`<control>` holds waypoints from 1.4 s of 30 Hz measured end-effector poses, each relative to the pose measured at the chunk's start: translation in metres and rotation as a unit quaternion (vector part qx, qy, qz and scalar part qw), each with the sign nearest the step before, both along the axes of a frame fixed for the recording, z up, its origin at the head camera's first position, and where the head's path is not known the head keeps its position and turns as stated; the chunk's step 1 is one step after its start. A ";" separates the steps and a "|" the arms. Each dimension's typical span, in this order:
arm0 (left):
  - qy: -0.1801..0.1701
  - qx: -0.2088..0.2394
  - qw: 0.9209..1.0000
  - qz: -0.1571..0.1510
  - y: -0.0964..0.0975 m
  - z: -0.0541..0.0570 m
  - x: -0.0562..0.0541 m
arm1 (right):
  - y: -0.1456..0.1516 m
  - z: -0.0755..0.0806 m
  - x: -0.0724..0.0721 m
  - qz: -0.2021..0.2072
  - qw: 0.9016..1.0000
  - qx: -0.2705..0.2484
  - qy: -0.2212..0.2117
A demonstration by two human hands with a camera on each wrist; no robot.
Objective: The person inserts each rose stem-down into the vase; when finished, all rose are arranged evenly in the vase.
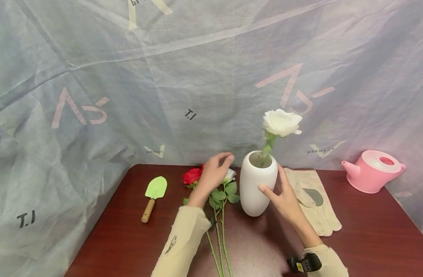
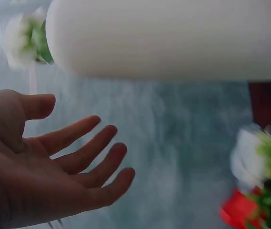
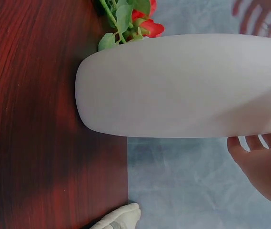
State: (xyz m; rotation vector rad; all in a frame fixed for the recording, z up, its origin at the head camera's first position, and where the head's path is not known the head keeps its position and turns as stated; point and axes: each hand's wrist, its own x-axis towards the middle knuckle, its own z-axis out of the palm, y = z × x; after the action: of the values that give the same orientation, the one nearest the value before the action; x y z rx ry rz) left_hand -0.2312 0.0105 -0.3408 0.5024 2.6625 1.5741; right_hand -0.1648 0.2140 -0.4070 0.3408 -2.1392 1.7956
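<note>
The lower stem of a white rose is hidden inside a matte white vase, which is stood between the two hands on a reddish wood-grained table. The smooth, egg-like vase is held at its side by the right hand, whose thumb is laid on the front wall; the other fingers are mostly hidden behind it in the head view, and how firmly it is gripped cannot be told. Nothing is held by the left hand, which is raised near the vase with fingers loosely spread and slightly bent. In the left wrist view the blooms are blurred and the vase's base is cut off; in the right wrist view its mouth is cut off. Red roses and a second white rose are partly covered by the left hand and wrist, and their thin stems are cut off below. Left of that hand, a trowel is seen, lime-green bladed and wooden handled. Beside the right hand, cream cloth gloves are laid flat; farther right, a rounded pink watering can is set. A creased grey sheet is hung beyond both hands.
</note>
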 end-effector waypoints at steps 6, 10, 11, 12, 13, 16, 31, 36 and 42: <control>0.023 0.026 0.997 0.074 -0.044 -0.041 0.020 | -0.005 0.011 0.007 -0.011 1.000 0.017 -0.013; 0.002 -0.015 0.995 0.103 -0.068 -0.070 0.035 | -0.006 0.012 0.007 -0.011 1.000 0.012 -0.013; -0.003 -0.031 0.994 0.104 -0.073 -0.076 0.039 | -0.006 0.011 0.007 -0.011 1.000 0.012 -0.013; -0.012 -0.044 0.994 0.102 -0.078 -0.083 0.043 | -0.006 0.011 0.006 -0.011 1.000 0.012 -0.013; -0.023 -0.052 0.994 0.098 -0.082 -0.088 0.048 | -0.005 0.011 0.006 -0.011 1.000 0.014 -0.012; -0.064 -0.066 0.992 0.087 -0.091 -0.103 0.059 | -0.004 0.010 0.006 -0.013 1.000 0.017 -0.011; -0.172 0.056 0.967 0.179 -0.075 -0.173 0.066 | -0.007 0.012 0.009 -0.013 0.999 0.027 -0.018; -0.096 -0.043 0.969 0.222 -0.061 -0.173 0.068 | 0.000 -0.004 0.004 -0.018 0.999 0.036 -0.021; -0.102 -0.031 0.971 0.215 -0.069 -0.168 0.068 | -0.001 0.003 0.005 -0.026 0.998 0.046 -0.028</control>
State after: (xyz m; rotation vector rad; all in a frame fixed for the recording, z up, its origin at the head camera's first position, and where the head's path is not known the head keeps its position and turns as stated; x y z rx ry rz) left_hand -0.1634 -0.0586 -0.5083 -0.2489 2.7687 1.5153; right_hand -0.1599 0.2131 -0.4036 0.2584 -2.2522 1.7014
